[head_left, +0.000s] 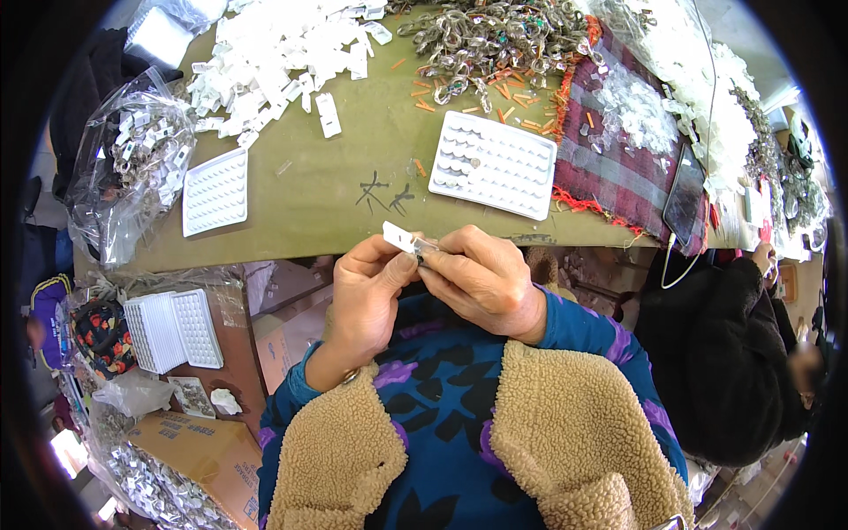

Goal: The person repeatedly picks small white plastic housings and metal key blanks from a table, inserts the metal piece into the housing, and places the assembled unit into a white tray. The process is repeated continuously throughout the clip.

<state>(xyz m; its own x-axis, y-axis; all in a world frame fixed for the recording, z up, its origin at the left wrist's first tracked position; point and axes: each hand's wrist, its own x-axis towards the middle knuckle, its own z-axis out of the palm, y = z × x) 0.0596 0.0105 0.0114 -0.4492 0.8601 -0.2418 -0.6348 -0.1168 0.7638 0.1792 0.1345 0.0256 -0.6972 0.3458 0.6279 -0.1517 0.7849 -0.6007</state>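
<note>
Close to the table's near edge, both my hands meet in front of my chest. My left hand (pixel 375 287) is closed, pinching a small white plastic piece (pixel 397 235) between thumb and forefinger. Against its right end, the fingers of my right hand (pixel 484 272) pinch a small clear or greyish part (pixel 427 246), mostly hidden by the fingertips. Beyond my hands lies a white tray (pixel 521 177) with rows of round hollows; a few hollows on its left side hold small pieces. Another white tray (pixel 215 192) rests farther left.
White plastic pieces (pixel 283 57) heap at the back left, beside a clear bag (pixel 132 177) of parts. Coiled cords (pixel 495 40) and orange slips (pixel 512 88) lie at the back. A plaid cloth (pixel 609 168) bears clear bits and a phone (pixel 685 196). A person (pixel 724 353) sits at right.
</note>
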